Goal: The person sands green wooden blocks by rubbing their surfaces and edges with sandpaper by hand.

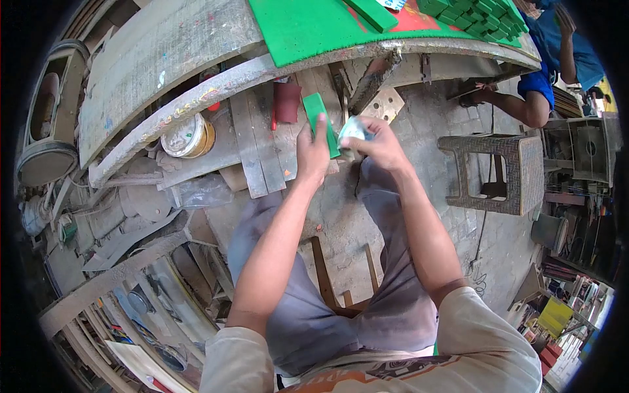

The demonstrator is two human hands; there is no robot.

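My left hand [313,156] is wrapped round a flat green bar [314,105], with the thumb lying along its face. The bar is tilted, its upper end sticking out beyond my fingers. Close to its lower end, my right hand [382,148] pinches a crumpled pale piece [354,128] with bluish marks; whether it is paper or cloth I cannot tell. Both hands are held above my knees, in front of the bench edge. On the bench, a green sheet [295,33] carries another green bar [372,14] and a stack of several green pieces [477,19].
Under the bench are a paint-smeared bucket [183,136] and a dark red sheet [286,103] on wooden planks [252,144]. A patterned stool [521,173] stands on the floor at right. Another person's leg [534,109] shows at upper right. A wooden rack [118,272] is at lower left.
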